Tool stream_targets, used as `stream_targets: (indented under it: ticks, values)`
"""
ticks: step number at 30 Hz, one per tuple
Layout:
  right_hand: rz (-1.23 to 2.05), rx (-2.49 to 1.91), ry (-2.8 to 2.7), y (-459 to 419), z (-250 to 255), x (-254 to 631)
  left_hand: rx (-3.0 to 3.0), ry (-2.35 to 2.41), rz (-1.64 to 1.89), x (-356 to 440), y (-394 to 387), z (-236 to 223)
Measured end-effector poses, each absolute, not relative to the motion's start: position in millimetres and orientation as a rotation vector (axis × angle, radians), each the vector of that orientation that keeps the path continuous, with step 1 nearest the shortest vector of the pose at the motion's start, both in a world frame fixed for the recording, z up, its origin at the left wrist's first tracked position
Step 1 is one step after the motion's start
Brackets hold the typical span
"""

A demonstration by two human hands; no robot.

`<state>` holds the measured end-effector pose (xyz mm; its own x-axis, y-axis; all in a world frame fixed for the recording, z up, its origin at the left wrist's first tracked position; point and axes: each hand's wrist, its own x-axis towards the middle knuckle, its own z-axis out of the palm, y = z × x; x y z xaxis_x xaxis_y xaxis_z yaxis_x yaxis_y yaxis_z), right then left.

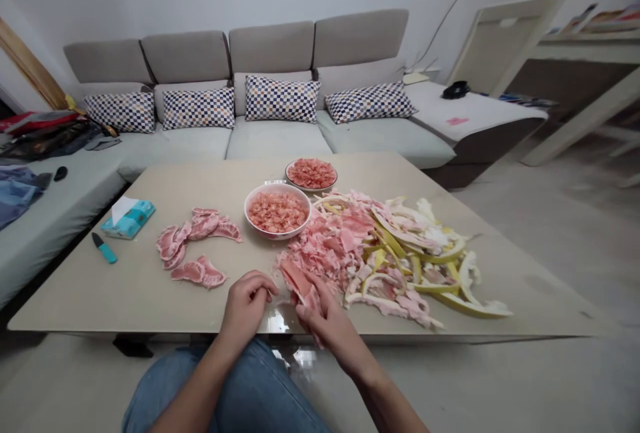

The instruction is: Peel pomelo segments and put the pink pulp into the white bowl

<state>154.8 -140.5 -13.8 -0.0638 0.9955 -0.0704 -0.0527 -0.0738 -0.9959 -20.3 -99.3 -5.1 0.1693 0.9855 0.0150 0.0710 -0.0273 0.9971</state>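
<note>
A pomelo segment [297,281], partly peeled with its pink flesh showing, is gripped by my right hand [327,319] above the table's near edge. Just left of it, my left hand [247,303] has its fingers curled in, and whatever they may pinch is hidden. Beyond my hands stands a white bowl [274,235] filled with pink pomelo pulp [280,211]. More pulp [313,173] is heaped on a plate [325,189] behind it. Several unpeeled pomelo segments [203,225] lie on the left, and a pile of pink membrane scraps [333,246] spreads to the right of the bowl.
Thick yellow-green pomelo rinds [445,286] cover the table's right part. A tissue pack [131,221] and a teal-handled knife [105,249] lie at the left on the beige table [200,186]. A grey sofa [275,136] with checkered cushions runs behind.
</note>
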Motion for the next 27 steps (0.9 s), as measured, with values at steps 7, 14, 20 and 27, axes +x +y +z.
stream_targets:
  ticks: [7,14,20,27]
  values:
    - [1.075,-1.316,-1.338,-142.6,-17.5,132.9,1.158,0.951,0.852,-19.1,-102.4,0.9]
    - [0.972,-1.301,-1.419,-139.9,-18.2,127.3,1.105,0.951,0.824,-20.8,-102.3,-0.9]
    - [0.769,-1.383,-1.470,-137.6,-24.6,130.4,1.151,0.978,0.882,-20.3,-102.8,-2.5]
    - [0.852,-1.371,-1.551,-134.6,-12.9,130.7,1.248,1.013,0.951,-18.1,-103.0,-2.0]
